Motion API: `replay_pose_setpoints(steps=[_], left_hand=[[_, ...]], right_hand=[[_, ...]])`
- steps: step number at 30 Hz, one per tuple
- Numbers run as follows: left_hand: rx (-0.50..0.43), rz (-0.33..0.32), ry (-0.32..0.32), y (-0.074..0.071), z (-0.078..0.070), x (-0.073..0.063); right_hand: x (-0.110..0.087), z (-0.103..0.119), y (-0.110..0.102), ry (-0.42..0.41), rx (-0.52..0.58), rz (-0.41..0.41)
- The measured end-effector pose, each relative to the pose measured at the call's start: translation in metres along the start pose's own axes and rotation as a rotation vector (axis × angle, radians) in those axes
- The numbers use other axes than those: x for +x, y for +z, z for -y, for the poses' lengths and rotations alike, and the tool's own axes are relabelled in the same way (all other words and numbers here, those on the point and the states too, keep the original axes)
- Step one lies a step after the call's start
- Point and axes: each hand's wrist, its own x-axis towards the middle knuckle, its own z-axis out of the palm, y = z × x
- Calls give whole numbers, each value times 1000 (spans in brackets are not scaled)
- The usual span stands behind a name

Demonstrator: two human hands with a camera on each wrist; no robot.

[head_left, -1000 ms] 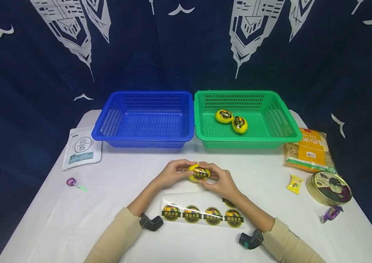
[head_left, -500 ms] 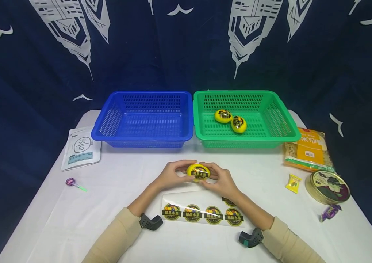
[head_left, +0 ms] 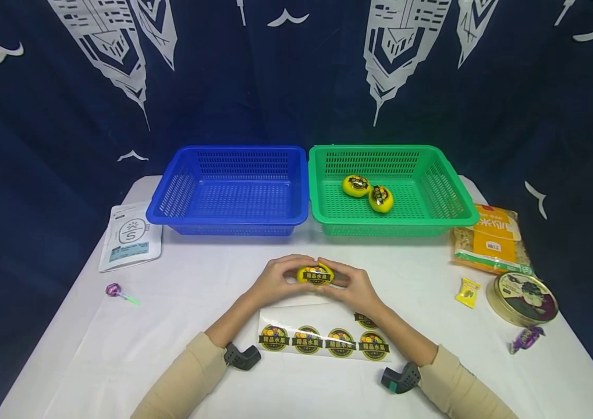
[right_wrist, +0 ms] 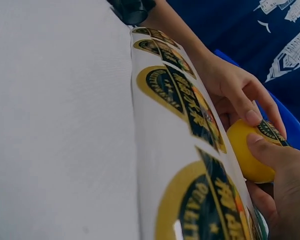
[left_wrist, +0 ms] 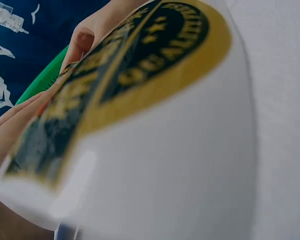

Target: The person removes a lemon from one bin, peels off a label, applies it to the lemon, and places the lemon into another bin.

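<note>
Both hands hold a yellow lemon [head_left: 315, 275] above the middle of the table. My left hand [head_left: 277, 282] grips its left side between thumb and fingers, while my right hand [head_left: 351, 287] pinches the right side. A round black-and-gold sticker [right_wrist: 271, 131] covers the lemon's upper face, and both thumbs lie near its lower edge. Just in front of the hands lies a glossy white sheet [head_left: 301, 317] with several matching stickers; the right forearm hides part of it. This sheet fills much of the left wrist view, where the lemon is hidden.
Behind the hands stand a blue basket [head_left: 228, 221] and a green basket [head_left: 396, 222] holding two stickered lemons [head_left: 381, 203]. At left are a white pouch [head_left: 131, 235] and a lollipop [head_left: 114, 290]. At right lie a grain bag [head_left: 492, 238], a round tin [head_left: 524, 298] and wrapped candies [head_left: 467, 292].
The lemon has turned slightly between the hands, and the thumbs have shifted to its lower edge. The baskets and the sticker sheet stay in place.
</note>
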Motion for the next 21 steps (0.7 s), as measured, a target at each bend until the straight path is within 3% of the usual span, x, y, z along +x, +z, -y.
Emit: replay_pose_setpoints(steps=[7, 15, 21], left_hand=[[4, -6, 3, 1, 2, 1], [30, 7, -26, 0, -2, 1], [-18, 9, -61, 0, -4, 1]], right_hand=[[0, 2, -1, 53, -27, 44], [4, 5, 2, 114, 67, 0], [6, 1, 3, 138, 67, -27]])
